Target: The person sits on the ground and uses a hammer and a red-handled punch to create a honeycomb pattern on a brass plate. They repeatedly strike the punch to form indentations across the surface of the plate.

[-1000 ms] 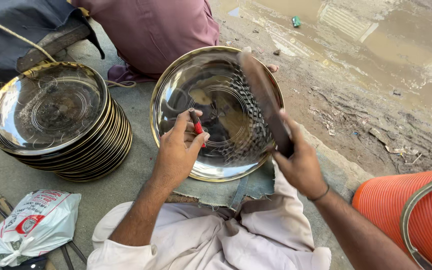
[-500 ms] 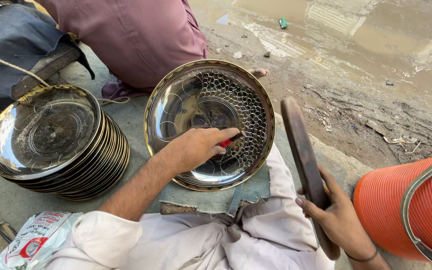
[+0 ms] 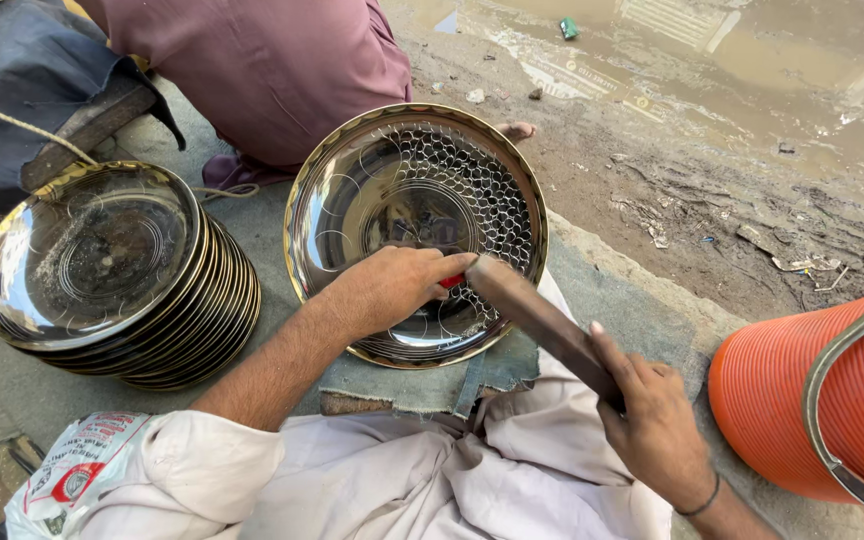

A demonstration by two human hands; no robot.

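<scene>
A shiny round metal plate (image 3: pixel 352 200) with a gold rim lies on a cloth pad over my lap, its right half covered in a stamped scale pattern. My left hand (image 3: pixel 392 285) rests on the plate and grips a small red-handled punch (image 3: pixel 452 281) against its surface. My right hand (image 3: pixel 652 420) holds a dark wooden stick (image 3: pixel 537 320), whose far end meets the top of the punch.
A stack of several similar plates (image 3: pixel 92 260) stands to the left. An orange ribbed container (image 3: pixel 802 400) with a metal handle is at the right. Another person in maroon clothing (image 3: pixel 272 70) sits beyond the plate. Muddy wet ground (image 3: pixel 732 120) lies to the right. A plastic bag (image 3: pixel 62 480) lies at lower left.
The plate went from tilted up to lying flat. My left hand set the punch on it. My right hand drew the stick back, then brought it down onto the punch.
</scene>
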